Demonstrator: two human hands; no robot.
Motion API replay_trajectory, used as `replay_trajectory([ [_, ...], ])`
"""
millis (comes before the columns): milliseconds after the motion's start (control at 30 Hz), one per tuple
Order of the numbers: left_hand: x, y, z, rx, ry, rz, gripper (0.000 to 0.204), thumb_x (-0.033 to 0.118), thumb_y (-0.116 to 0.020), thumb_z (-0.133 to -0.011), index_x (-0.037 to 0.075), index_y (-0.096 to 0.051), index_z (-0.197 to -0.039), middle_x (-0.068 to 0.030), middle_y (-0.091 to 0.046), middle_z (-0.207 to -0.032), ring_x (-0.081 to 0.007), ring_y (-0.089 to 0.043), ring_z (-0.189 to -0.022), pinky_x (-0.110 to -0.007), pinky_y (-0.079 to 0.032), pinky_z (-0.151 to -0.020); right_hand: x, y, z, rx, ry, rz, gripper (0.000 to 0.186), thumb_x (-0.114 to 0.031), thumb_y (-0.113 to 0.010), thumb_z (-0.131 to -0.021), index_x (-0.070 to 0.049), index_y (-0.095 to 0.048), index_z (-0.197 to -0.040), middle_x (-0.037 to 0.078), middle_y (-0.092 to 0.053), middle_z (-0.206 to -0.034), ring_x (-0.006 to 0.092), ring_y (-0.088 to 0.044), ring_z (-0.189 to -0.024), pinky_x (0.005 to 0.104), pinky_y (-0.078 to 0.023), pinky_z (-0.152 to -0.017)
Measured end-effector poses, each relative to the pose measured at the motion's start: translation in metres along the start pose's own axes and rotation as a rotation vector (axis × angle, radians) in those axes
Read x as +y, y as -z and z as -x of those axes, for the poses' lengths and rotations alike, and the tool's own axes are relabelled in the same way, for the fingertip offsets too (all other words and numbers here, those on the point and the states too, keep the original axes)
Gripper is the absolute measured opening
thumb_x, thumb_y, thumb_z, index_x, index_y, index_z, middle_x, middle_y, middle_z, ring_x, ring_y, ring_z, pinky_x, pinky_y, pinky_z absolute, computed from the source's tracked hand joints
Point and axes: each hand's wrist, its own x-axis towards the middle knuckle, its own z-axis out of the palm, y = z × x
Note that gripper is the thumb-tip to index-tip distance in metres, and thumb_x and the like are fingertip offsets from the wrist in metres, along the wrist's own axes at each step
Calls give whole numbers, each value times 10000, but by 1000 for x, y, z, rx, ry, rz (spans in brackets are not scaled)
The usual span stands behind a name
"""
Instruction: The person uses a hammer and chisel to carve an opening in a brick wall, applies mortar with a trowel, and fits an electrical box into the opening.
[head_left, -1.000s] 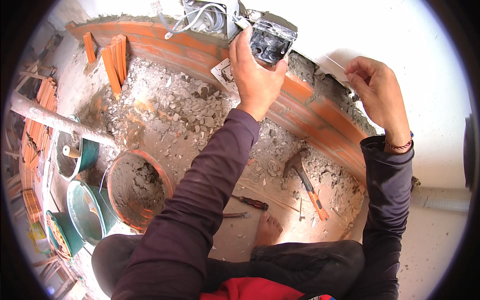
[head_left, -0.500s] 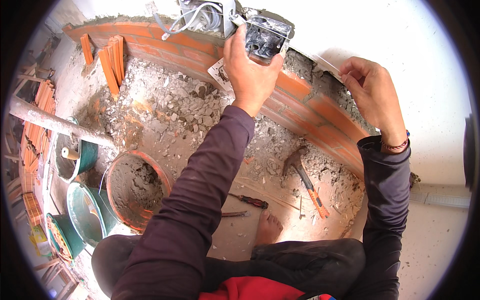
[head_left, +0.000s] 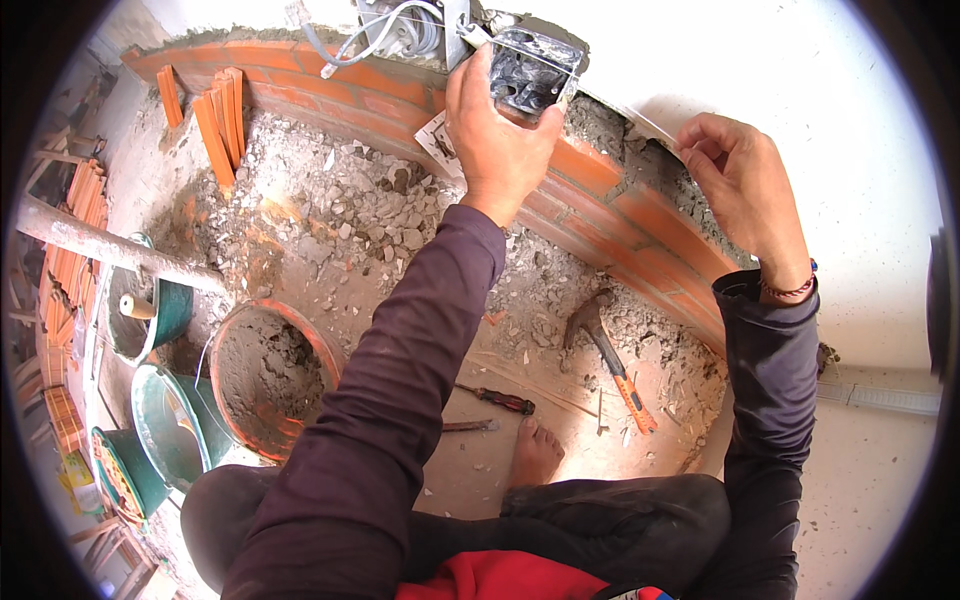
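Observation:
A dark, mortar-smeared electrical box (head_left: 535,70) sits in a recess at the top of the brick strip. My left hand (head_left: 503,140) grips it from below, thumb at its lower right corner and fingers along its left side. A thin white string (head_left: 640,120) crosses by the box and runs right along the wall to my right hand (head_left: 738,180), whose fingertips pinch it. Left of the box is a grey box (head_left: 455,25) with coiled grey cable (head_left: 420,38) hanging out. Behind my left wrist, a pale plate (head_left: 437,143) leans against the bricks.
On the dusty floor lie a claw hammer (head_left: 612,362), a screwdriver (head_left: 497,399) and rubble (head_left: 385,215). An orange-rimmed tub (head_left: 270,370) holds wet mortar; green buckets (head_left: 165,425) stand left of it, near a pole (head_left: 110,245). Brick pieces (head_left: 220,130) lean by the wall.

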Motion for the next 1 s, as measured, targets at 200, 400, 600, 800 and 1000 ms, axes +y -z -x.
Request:
replay_trajectory([
  [200, -8, -2, 1, 26, -43, 13, 800, 115, -846, -643, -32, -469, -1333, -192, -512, -1252, -345, -545, -1144, -430, -456, -986, 1, -4, 1, -2, 12, -18, 124, -65, -597, -845, -7, -679, -918, 131, -634, -667, 264, -614, -606, 369, -492, -639],
  [400, -6, -1, 0, 16, -47, 23, 789, 105, -853, -652, -50, -476, -1328, -188, -518, -1248, -319, -560, -1131, -406, -470, -976, -1, -4, 1, -18, 8, 13, 129, -67, -598, -842, -12, -685, -921, 131, -631, -663, 271, -614, -606, 371, -493, -645],
  [600, -7, 0, 0, 6, -30, 20, 801, 95, -872, -667, -84, -478, -1341, -180, -531, -1254, -269, -585, -1136, -363, -475, -1014, 5, -9, 0, -25, 27, -7, 120, -63, -605, -842, -10, -682, -917, 134, -626, -654, 278, -607, -596, 377, -489, -635],
  [800, -1, 2, 3, -13, 48, -3, 827, 51, -870, -670, -91, -448, -1366, -218, -550, -1289, -279, -571, -1186, -379, -439, -1064, 5, -10, 0, -40, 29, 14, 116, -62, -613, -838, -8, -678, -917, 142, -622, -653, 283, -608, -598, 378, -487, -629],
  [1000, -2, -1, 5, -3, 132, 189, 816, 57, -874, -685, -96, -438, -1357, -262, -540, -1319, -272, -562, -1206, -393, -425, -1073, 7, -13, -1, -52, 17, 12, 115, -62, -621, -837, -5, -672, -922, 144, -628, -675, 285, -618, -623, 384, -493, -644],
])
